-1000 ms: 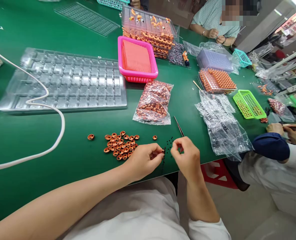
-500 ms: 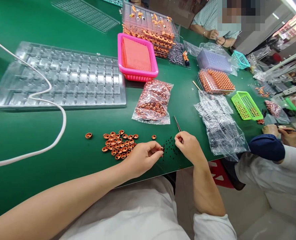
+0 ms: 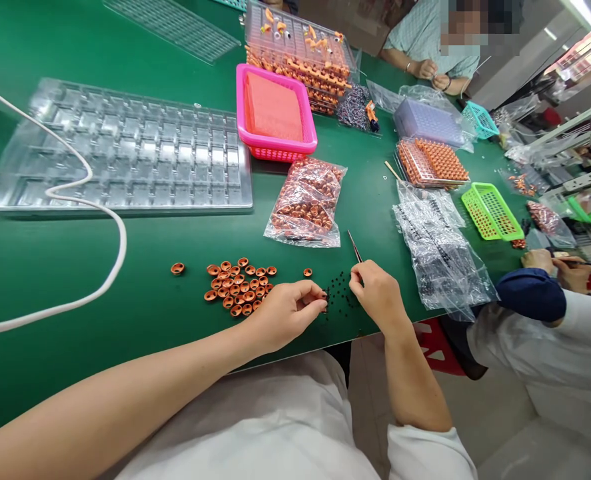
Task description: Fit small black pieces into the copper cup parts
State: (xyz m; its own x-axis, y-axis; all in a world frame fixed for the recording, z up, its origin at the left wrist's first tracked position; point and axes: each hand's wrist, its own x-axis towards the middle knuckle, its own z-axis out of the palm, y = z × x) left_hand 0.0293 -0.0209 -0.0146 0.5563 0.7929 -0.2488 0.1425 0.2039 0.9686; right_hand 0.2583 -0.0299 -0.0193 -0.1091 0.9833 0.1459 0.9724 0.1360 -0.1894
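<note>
In the head view, the left hand (image 3: 285, 313) rests on the green table (image 3: 165, 240), its grip pinched shut on a small copper ring (image 3: 320, 306) just beside a loose pile of copper rings (image 3: 238, 288). The right hand (image 3: 379, 293) pinches tweezers (image 3: 354, 247) over tiny black parts (image 3: 339, 288). A bag of rings (image 3: 307, 203) lies beyond.

Bare green table (image 3: 165, 247) lies open between the clear tray (image 3: 125, 157) and the orange rings (image 3: 238, 288). The white cable (image 3: 106, 217) crosses it leftward. The bag of rings (image 3: 306, 203) and crumpled plastic bags (image 3: 440, 250) close in farther right.
</note>
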